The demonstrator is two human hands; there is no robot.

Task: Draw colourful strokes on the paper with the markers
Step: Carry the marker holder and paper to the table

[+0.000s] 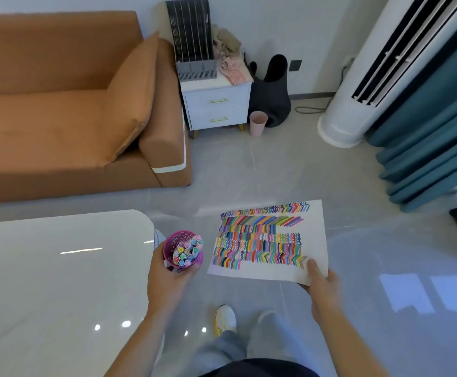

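Right at 6 o'clock, closest in, you get the person's dark top (pixel 257 370), then light grey trousers (pixel 221 352) and one white shoe (pixel 225 319) with a bit of yellow on the toe, planted on the pale tiled floor (pixel 276 172).

Going out from there, the left hand (pixel 167 276) at about 7 o'clock has its fingers wrapped round a purple pen cup (pixel 173 242). The cup is packed with markers (pixel 186 253) standing cap-up, pastel ends showing, and it's held just off the rounded corner of the glossy white table (pixel 58 268).

The right hand (pixel 322 289) at about 5 o'clock pinches the near right corner of the paper (pixel 314 240), thumb on top and the rest of the fingers underneath. The sheet is up in the air over the floor, not on the table, and it's covered in rows of coloured strokes (pixel 262 240).

Further back, an orange sofa (pixel 58 104) fills 10 o'clock. At 12 there's a white nightstand (pixel 216 107) carrying a grey file rack (pixel 194 50) and a heap of clothes (pixel 230 55). A pink bin (pixel 258 123) sits on the floor right beside it, against a black bag (pixel 273 91). Can't tell what's inside either. At 2 o'clock stand a white air conditioner (pixel 358 91) and teal curtains (pixel 426 131).
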